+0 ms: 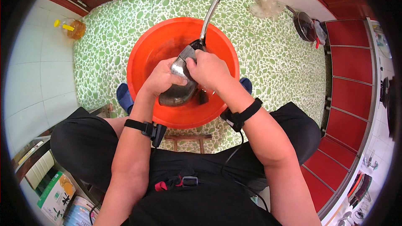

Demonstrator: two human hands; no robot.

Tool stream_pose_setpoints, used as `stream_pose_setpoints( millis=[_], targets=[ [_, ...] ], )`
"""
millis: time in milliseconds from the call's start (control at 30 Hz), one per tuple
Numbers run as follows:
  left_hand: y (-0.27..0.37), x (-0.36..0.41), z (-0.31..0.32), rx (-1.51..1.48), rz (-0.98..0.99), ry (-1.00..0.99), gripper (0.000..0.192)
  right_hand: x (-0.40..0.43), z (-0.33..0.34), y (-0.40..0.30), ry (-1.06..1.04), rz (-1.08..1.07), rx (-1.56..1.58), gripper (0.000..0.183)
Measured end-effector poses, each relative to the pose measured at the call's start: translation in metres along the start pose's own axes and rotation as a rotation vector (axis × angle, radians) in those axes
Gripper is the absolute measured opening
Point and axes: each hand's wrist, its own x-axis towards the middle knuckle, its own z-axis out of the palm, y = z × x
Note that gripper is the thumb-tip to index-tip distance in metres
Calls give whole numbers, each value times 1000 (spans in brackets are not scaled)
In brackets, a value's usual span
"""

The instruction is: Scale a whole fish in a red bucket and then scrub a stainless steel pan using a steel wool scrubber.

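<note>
An orange plastic basin (147, 53) stands on the floor between my feet, with dark wet patches and some water in it. Over it a dark pan (176, 95) is held tilted, its metal handle (209, 17) pointing up and away past the basin's far rim. My left hand (165, 77) grips the pan's left edge, thumb on top. My right hand (209, 69) is closed near the handle's base, pressing on a grey, flat piece (187, 55) that lies against the pan; what this piece is I cannot tell. A dark object (203, 96) lies in the basin below.
A bottle of yellow liquid (75, 29) stands by the left wall. Far right on the floor are a lidded pan (304, 26) and a crumpled plastic bag (266, 3). Red cabinets (350, 62) line the right side. A wooden stool part (188, 137) shows between my legs.
</note>
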Motion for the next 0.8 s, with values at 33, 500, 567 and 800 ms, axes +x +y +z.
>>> stream_pose_setpoints(
  millis=[33,500,567,800],
  targets=[
    [0,0,1,-17,16,0,51,2,2,2,-3,2,0,39],
    [-2,1,-10,39,-11,4,56,-2,10,-6,-68,-118,-11,43],
    [-4,2,-10,3,-6,8,55,-4,14,-7,-99,-106,-15,45],
    [-3,2,-2,-8,-6,16,54,18,10,26,11,51,134,49]
  ],
)
